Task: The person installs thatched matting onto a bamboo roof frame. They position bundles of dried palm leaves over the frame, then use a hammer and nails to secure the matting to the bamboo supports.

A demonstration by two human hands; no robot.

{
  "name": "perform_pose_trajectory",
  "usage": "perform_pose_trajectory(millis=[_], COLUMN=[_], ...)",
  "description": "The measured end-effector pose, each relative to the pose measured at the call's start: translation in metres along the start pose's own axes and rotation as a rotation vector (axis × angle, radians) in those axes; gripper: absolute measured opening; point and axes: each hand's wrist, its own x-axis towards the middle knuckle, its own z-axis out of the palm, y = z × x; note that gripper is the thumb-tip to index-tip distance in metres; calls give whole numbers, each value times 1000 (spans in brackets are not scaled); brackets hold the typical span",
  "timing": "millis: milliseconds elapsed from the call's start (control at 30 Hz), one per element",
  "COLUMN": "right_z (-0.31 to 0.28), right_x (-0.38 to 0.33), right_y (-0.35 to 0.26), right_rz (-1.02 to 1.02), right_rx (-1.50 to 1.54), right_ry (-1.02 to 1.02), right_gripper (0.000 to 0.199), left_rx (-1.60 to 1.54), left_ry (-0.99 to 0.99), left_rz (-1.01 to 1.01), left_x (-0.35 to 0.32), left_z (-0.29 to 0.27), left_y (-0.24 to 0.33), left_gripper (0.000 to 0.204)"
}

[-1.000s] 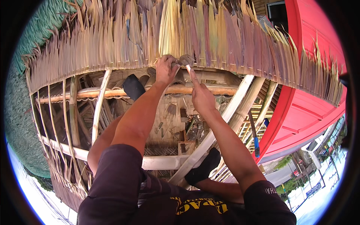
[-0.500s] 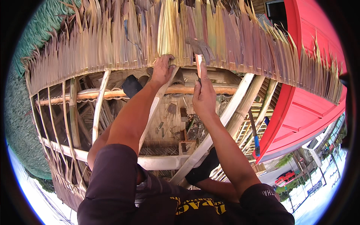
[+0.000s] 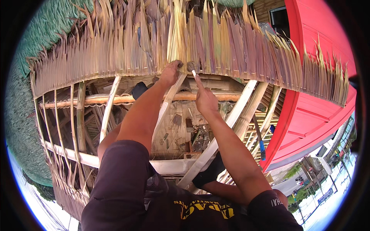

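A strip of dried leaf thatch (image 3: 239,50) spans the roof frame ahead of me. At its lower edge, where a pale wooden rafter (image 3: 168,101) meets it, my left hand (image 3: 170,74) is closed. Its fingertips are bunched together, and whatever they may pinch is too small to make out. My right hand (image 3: 206,101) grips a claw hammer (image 3: 191,66), index finger laid along the handle. The hammer's head is by the thatch edge, just right of my left fingertips. I cannot tell whether it touches anything.
Open roof framing lies below, with wooden rafters, bamboo poles (image 3: 250,109) and a crossbeam (image 3: 89,158). A blue-handled tool (image 3: 262,149) hangs at right, near a red roof (image 3: 308,111). Green netting (image 3: 34,46) covers the left side. Scraps lie on a surface below.
The hammer has come down and to the left, its head now close beside my left fingertips. My left hand keeps its place at the thatch edge. The whole view has shifted slightly.
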Motion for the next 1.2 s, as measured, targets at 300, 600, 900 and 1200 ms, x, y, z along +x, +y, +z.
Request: perform_pose_trajectory(millis=[300,600,900,1200], right_z=[-58,-70,-30,-18], right_x=[-100,-235,-355,-385], right_y=[-79,-186,-245,-252], right_rz=[-51,-617,-827,-981], right_rx=[352,313,84,-16], right_ry=[75,93,-180,-192], right_gripper=[59,54,51,42], left_rx=[368,226,443,557], left_ry=[-116,-581,-358,-50], left_rz=[17,-394,-557,-483], left_x=[-114,-498,-659,-649], left_z=[-240,-283,-90,-54], left_y=[93,226,201,189], left_gripper=[39,25,32,22])
